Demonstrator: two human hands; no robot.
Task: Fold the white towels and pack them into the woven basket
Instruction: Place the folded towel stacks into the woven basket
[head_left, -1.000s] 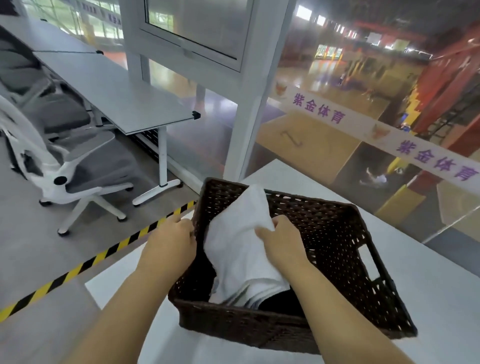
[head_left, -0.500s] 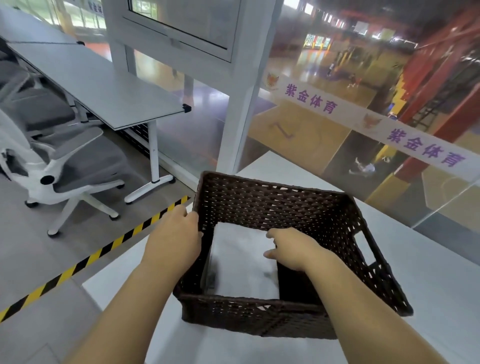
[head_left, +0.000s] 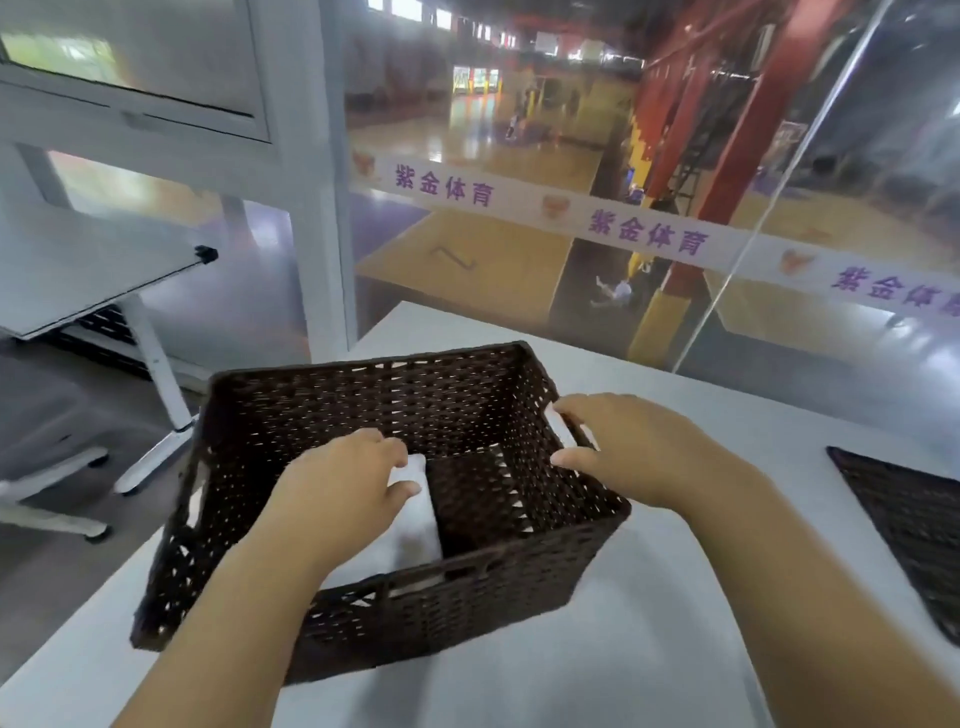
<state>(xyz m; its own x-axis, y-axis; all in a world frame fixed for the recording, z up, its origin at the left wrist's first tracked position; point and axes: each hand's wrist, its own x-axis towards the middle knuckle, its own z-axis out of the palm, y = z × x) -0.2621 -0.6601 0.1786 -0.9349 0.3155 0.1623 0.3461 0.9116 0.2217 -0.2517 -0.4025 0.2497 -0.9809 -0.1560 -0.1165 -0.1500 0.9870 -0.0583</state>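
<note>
A white table (head_left: 649, 649) stands against a glass wall (head_left: 519, 291) overlooking a sports hall, and on it sits the dark brown woven basket (head_left: 467, 613), with a second dark woven piece (head_left: 914, 525) at the right edge. The folded white towel (head_left: 415, 525) lies on the basket's floor along its left side, under the left hand (head_left: 337, 493) — fingers straight and close together, flat on the cloth, thumb apart. The right hand (head_left: 639, 452) is at the basket's right wall by the handle slot, fingers stretched and thumb spread — whether it clasps the wall is lost in blur.
</note>
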